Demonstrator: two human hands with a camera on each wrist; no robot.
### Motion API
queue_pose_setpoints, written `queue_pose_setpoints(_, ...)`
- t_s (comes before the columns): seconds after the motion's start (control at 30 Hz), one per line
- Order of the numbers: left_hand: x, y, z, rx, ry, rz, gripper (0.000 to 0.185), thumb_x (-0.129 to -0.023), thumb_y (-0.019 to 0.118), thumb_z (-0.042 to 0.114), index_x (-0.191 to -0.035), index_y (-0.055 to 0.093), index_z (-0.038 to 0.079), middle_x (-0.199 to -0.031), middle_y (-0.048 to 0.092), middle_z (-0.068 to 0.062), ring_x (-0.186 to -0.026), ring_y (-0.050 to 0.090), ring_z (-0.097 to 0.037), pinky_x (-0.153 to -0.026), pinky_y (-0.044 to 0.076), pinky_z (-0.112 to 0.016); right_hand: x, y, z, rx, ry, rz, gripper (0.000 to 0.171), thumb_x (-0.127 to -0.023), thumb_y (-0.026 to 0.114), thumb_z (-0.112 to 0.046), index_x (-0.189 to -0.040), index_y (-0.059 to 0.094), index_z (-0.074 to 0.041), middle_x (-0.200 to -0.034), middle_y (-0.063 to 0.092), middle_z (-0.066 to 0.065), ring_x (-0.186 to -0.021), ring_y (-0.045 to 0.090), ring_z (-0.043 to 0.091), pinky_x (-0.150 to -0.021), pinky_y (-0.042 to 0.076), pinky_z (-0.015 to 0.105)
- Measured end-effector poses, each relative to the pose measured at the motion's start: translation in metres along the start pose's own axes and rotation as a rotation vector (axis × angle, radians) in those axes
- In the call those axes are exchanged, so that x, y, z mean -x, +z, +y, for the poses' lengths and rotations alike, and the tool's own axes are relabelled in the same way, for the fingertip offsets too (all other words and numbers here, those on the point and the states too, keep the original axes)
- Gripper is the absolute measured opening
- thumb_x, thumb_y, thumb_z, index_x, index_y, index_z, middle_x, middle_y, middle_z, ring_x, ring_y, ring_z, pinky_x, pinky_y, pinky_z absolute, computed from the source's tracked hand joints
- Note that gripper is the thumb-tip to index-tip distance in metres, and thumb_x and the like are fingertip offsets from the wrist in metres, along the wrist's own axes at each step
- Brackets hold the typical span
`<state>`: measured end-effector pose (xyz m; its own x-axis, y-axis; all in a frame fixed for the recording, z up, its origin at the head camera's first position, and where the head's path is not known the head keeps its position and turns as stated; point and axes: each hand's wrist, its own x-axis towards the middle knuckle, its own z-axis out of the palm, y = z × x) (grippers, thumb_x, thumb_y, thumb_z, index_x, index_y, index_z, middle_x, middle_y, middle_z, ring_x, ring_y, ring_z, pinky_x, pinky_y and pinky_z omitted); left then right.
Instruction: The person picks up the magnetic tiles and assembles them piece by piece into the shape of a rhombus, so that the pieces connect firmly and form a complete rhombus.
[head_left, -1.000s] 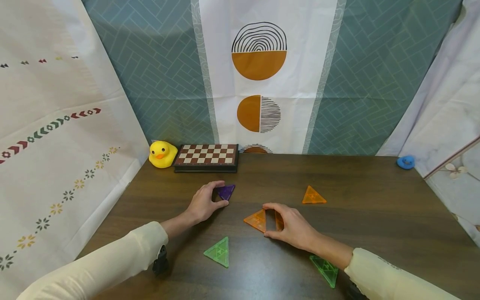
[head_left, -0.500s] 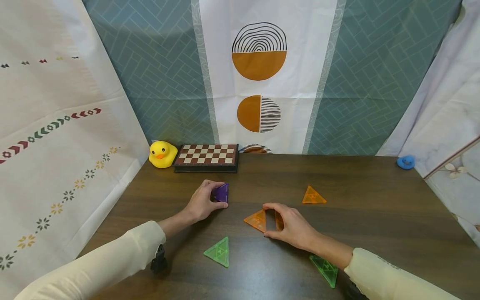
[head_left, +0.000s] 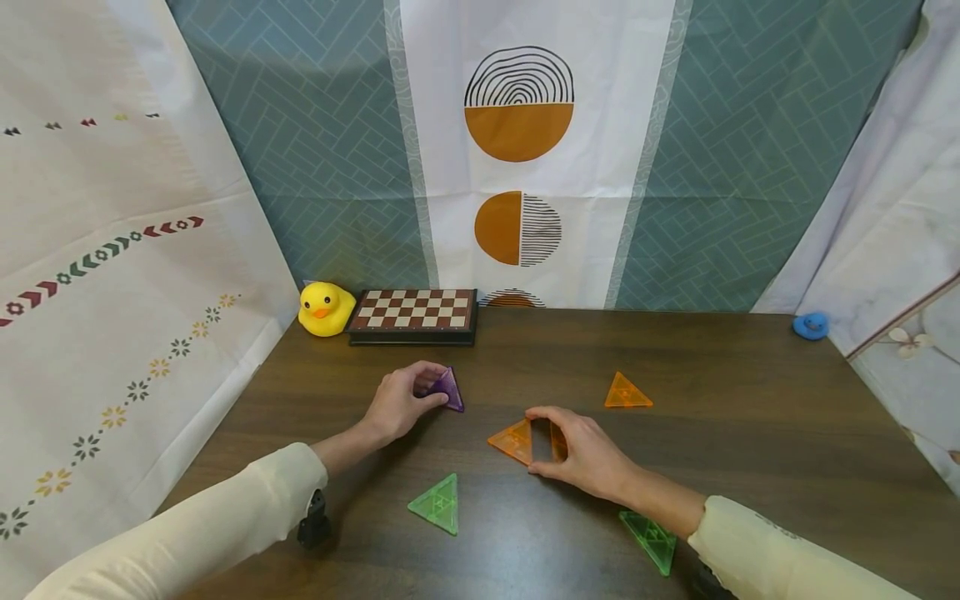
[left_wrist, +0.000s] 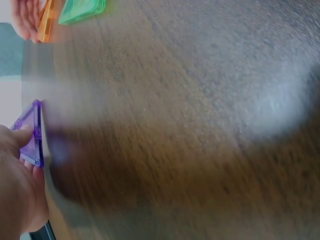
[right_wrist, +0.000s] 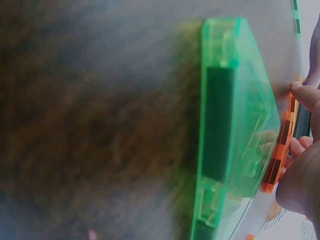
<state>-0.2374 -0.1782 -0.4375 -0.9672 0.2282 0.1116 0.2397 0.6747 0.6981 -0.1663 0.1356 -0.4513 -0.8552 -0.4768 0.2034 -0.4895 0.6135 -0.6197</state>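
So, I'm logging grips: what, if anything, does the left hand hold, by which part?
A purple triangular tile, by its palm-side part; exact contacts are unclear.

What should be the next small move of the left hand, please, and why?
Probably, the left hand should move the purple triangle a little toward the nearest orange triangle at the right hand. The left hand pinches the purple piece, a gap separates the two triangles, and the right hand seems to hold the orange one at its edge.
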Motion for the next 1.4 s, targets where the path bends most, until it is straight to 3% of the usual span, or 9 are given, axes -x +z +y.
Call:
queue_pose_setpoints(0.4, -0.001, -0.007, -0.002, 0.059, 0.023, 0.006, 0.024, -0.088, 0.076, 0.018, -0.111, 0.071, 0.019, -0.102, 0.074, 0.003, -0.092, 0.07, -0.013, -0.084, 0.057, -0.036, 0.0, 0.0, 0.001, 0.004, -0.003, -0.003, 0.07, -0.076, 0.088, -0.027, -0.136, 0.055, -0.013, -0.133, 0.061, 0.002, -0.12, 0.058, 0.023, -0.098, 0.049, 0.045)
queue_pose_setpoints(0.87, -0.004, -0.014, 0.004, 0.106, 0.037, -0.013, 0.018, -0.088, 0.077, 0.019, -0.105, 0.072, 0.019, -0.1, 0.074, 0.005, -0.088, 0.071, -0.011, -0.083, 0.057, -0.033, 0.001, 0.0, 0.003, 0.007, -0.011, 0.001, 0.07, -0.076, 0.088, -0.029, -0.137, 0.055, -0.012, -0.133, 0.06, 0.002, -0.121, 0.058, 0.023, -0.098, 0.049, 0.046)
queue_pose_setpoints(1.4, -0.005, -0.002, 0.02, 0.176, 0.07, -0.008, 0.017, -0.088, 0.077, 0.018, -0.103, 0.071, 0.016, -0.098, 0.074, 0.004, -0.086, 0.071, -0.011, -0.078, 0.058, -0.028, 0.001, 0.001, 0.004, 0.01, -0.032, 0.009, 0.07, -0.077, 0.087, -0.03, -0.136, 0.055, -0.012, -0.132, 0.061, 0.003, -0.118, 0.059, 0.023, -0.096, 0.05, 0.046)
